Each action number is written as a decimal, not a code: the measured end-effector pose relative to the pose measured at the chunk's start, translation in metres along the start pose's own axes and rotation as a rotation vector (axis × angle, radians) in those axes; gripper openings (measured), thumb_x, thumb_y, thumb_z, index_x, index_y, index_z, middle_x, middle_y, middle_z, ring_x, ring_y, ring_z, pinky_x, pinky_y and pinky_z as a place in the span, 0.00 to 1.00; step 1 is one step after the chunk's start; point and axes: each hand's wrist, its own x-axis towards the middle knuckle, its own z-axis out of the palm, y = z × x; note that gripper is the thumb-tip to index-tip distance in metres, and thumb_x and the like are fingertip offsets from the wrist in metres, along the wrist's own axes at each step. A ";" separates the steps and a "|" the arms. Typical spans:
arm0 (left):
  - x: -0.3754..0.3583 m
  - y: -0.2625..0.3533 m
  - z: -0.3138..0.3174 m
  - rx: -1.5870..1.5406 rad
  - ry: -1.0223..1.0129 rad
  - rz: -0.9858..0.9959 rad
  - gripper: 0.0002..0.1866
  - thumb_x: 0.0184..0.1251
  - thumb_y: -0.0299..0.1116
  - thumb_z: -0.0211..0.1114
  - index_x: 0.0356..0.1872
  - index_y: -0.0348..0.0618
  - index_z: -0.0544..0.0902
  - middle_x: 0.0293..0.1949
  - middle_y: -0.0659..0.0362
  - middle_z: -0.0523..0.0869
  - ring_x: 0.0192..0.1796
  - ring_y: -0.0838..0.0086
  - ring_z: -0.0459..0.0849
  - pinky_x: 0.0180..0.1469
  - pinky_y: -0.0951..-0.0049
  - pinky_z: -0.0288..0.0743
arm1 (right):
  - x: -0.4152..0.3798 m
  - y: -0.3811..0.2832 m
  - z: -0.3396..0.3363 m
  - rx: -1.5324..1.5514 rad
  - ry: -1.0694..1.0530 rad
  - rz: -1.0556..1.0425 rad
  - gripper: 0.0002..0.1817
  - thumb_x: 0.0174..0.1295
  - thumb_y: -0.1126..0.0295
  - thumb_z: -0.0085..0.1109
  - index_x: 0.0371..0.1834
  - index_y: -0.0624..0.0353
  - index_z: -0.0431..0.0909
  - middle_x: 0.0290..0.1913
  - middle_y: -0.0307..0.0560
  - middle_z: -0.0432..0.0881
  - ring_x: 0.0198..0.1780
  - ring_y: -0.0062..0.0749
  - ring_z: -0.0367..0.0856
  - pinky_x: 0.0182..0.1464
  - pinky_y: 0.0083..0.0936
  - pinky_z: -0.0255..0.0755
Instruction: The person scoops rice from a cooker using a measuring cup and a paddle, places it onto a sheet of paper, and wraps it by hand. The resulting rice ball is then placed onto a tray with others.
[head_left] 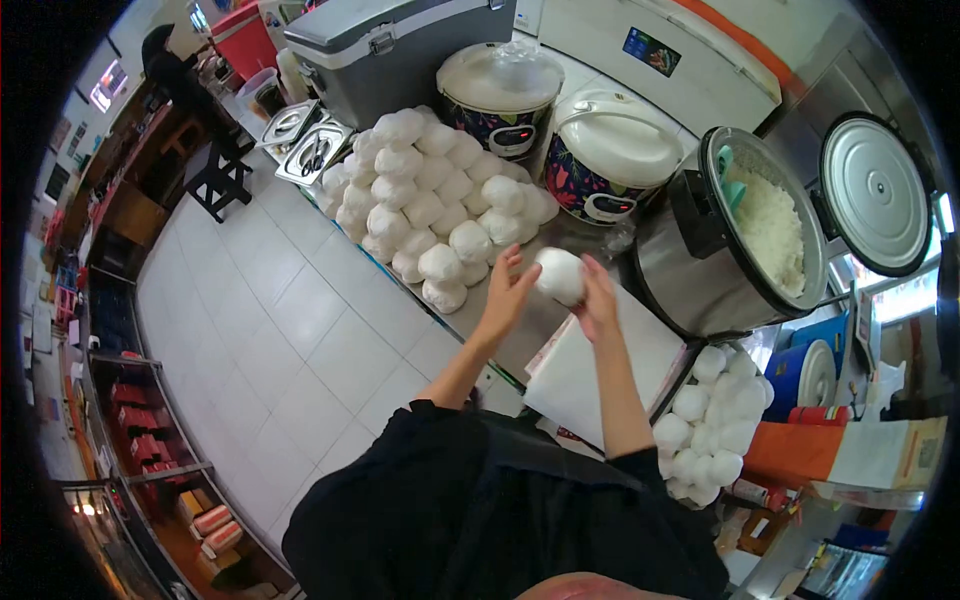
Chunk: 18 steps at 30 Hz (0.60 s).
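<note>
Between my two hands is a round white paper-wrapped bundle (560,277), held above the metal counter. My right hand (599,300) grips its right side. My left hand (512,290) cups its left side, thumb at the edge and fingers bent. Just beyond my left hand rises a large pile of similar white wrapped bundles (425,200). Below my right forearm lies a stack of white paper sheets (625,365). More white round bundles (705,420) sit to the right of the paper, beside my right elbow.
A big open cooker of white rice (770,235) with a teal utensil stands at the right, its lid (875,195) swung back. Two flowered rice cookers (615,150), a grey cooler (390,60) and metal trays (315,150) line the back. A person in dark clothes (185,85) is at far left.
</note>
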 end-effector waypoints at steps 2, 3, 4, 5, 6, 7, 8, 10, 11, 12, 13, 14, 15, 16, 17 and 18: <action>0.023 0.003 -0.019 0.064 -0.019 0.005 0.34 0.55 0.38 0.65 0.61 0.38 0.63 0.56 0.48 0.67 0.55 0.63 0.71 0.52 0.70 0.69 | 0.031 0.018 0.059 -0.058 -0.005 0.043 0.23 0.64 0.59 0.50 0.61 0.52 0.62 0.53 0.43 0.73 0.50 0.30 0.73 0.41 0.35 0.74; 0.043 -0.003 -0.033 0.071 -0.028 0.005 0.34 0.55 0.38 0.65 0.61 0.38 0.63 0.56 0.48 0.67 0.55 0.63 0.71 0.52 0.70 0.69 | 0.057 0.036 0.076 -0.118 -0.015 -0.025 0.22 0.64 0.59 0.50 0.59 0.52 0.64 0.51 0.43 0.74 0.48 0.31 0.75 0.40 0.34 0.73; 0.067 -0.010 -0.047 0.066 -0.031 -0.039 0.37 0.52 0.40 0.67 0.62 0.35 0.62 0.56 0.46 0.67 0.57 0.61 0.68 0.55 0.69 0.67 | 0.084 0.055 0.087 -0.181 -0.027 -0.094 0.21 0.63 0.60 0.51 0.58 0.52 0.66 0.50 0.42 0.75 0.45 0.31 0.76 0.39 0.34 0.73; 0.085 -0.013 -0.059 0.061 -0.035 -0.083 0.41 0.50 0.41 0.69 0.62 0.31 0.60 0.57 0.45 0.66 0.60 0.59 0.66 0.57 0.68 0.66 | 0.102 0.064 0.098 -0.174 -0.023 -0.100 0.21 0.63 0.60 0.51 0.58 0.52 0.66 0.50 0.42 0.75 0.45 0.31 0.76 0.39 0.34 0.73; 0.095 -0.009 -0.066 0.062 -0.043 -0.078 0.41 0.50 0.41 0.69 0.62 0.31 0.60 0.57 0.45 0.66 0.60 0.59 0.66 0.57 0.68 0.66 | 0.116 0.066 0.109 -0.252 0.019 -0.119 0.18 0.62 0.60 0.52 0.53 0.54 0.70 0.46 0.43 0.77 0.40 0.32 0.77 0.37 0.32 0.73; 0.104 -0.006 -0.072 0.390 -0.040 0.028 0.44 0.45 0.42 0.72 0.61 0.30 0.61 0.55 0.45 0.68 0.59 0.57 0.67 0.58 0.66 0.65 | 0.127 0.067 0.114 -0.332 0.062 -0.137 0.16 0.61 0.60 0.54 0.48 0.56 0.74 0.42 0.44 0.79 0.36 0.32 0.78 0.36 0.30 0.72; 0.112 -0.004 -0.077 0.718 -0.036 0.136 0.46 0.41 0.43 0.74 0.61 0.29 0.62 0.54 0.44 0.70 0.58 0.56 0.68 0.58 0.65 0.65 | 0.132 0.071 0.114 -0.329 0.066 -0.141 0.16 0.61 0.60 0.54 0.48 0.56 0.74 0.42 0.44 0.79 0.36 0.32 0.78 0.36 0.30 0.72; 0.129 -0.013 -0.082 0.803 -0.001 0.230 0.48 0.32 0.42 0.77 0.58 0.29 0.64 0.53 0.43 0.71 0.57 0.52 0.69 0.57 0.60 0.65 | 0.127 0.064 0.124 -0.833 0.088 -0.483 0.14 0.59 0.60 0.56 0.39 0.59 0.79 0.37 0.48 0.80 0.26 0.35 0.77 0.34 0.29 0.72; 0.128 -0.011 -0.081 0.772 -0.013 0.246 0.48 0.31 0.41 0.77 0.57 0.30 0.65 0.53 0.43 0.71 0.56 0.50 0.68 0.57 0.59 0.64 | 0.123 0.049 0.123 -1.049 -0.034 -0.322 0.17 0.53 0.60 0.60 0.44 0.56 0.79 0.46 0.55 0.78 0.46 0.47 0.77 0.45 0.36 0.70; 0.127 -0.008 -0.081 0.741 -0.025 0.263 0.47 0.30 0.40 0.77 0.56 0.30 0.66 0.54 0.42 0.70 0.56 0.49 0.68 0.57 0.58 0.64 | 0.114 0.033 0.126 -1.048 -0.032 -0.319 0.17 0.53 0.60 0.60 0.44 0.56 0.79 0.46 0.55 0.78 0.46 0.47 0.77 0.45 0.36 0.70; 0.128 -0.008 -0.081 0.744 -0.031 0.263 0.47 0.30 0.40 0.77 0.56 0.30 0.66 0.54 0.42 0.70 0.56 0.49 0.68 0.57 0.58 0.64 | 0.107 0.020 0.128 -1.192 0.134 -0.559 0.20 0.52 0.58 0.61 0.46 0.56 0.79 0.48 0.53 0.77 0.45 0.46 0.76 0.46 0.34 0.69; 0.127 -0.008 -0.080 0.823 -0.020 0.303 0.46 0.29 0.39 0.77 0.56 0.31 0.67 0.54 0.42 0.70 0.55 0.49 0.68 0.58 0.58 0.63 | 0.102 0.011 0.127 -1.326 0.307 -0.799 0.22 0.51 0.56 0.62 0.47 0.55 0.78 0.50 0.51 0.77 0.45 0.46 0.74 0.47 0.32 0.69; 0.125 -0.009 -0.080 0.903 -0.012 0.343 0.46 0.28 0.39 0.78 0.55 0.32 0.68 0.54 0.42 0.69 0.55 0.49 0.69 0.58 0.59 0.63 | 0.102 0.004 0.125 -1.324 0.313 -0.789 0.22 0.51 0.56 0.62 0.47 0.55 0.78 0.50 0.51 0.77 0.45 0.46 0.74 0.47 0.32 0.69; 0.119 -0.006 -0.079 0.908 -0.026 0.342 0.46 0.28 0.39 0.78 0.55 0.32 0.68 0.54 0.42 0.69 0.55 0.49 0.69 0.58 0.59 0.63 | 0.108 -0.002 0.123 -1.490 0.189 -0.742 0.26 0.50 0.54 0.62 0.51 0.53 0.76 0.51 0.52 0.76 0.49 0.47 0.71 0.51 0.34 0.66; 0.116 -0.002 -0.077 0.960 -0.015 0.364 0.44 0.29 0.38 0.77 0.55 0.33 0.68 0.54 0.43 0.70 0.53 0.50 0.70 0.57 0.59 0.63 | 0.114 -0.009 0.123 -1.649 0.061 -0.692 0.29 0.49 0.52 0.62 0.54 0.52 0.74 0.52 0.53 0.74 0.53 0.48 0.68 0.55 0.37 0.63; 0.114 0.001 -0.075 1.009 -0.004 0.387 0.43 0.30 0.37 0.77 0.54 0.35 0.69 0.53 0.44 0.71 0.52 0.52 0.71 0.57 0.60 0.63 | 0.124 -0.009 0.119 -1.644 0.073 -0.688 0.29 0.49 0.52 0.62 0.54 0.52 0.74 0.52 0.53 0.74 0.53 0.48 0.68 0.55 0.37 0.63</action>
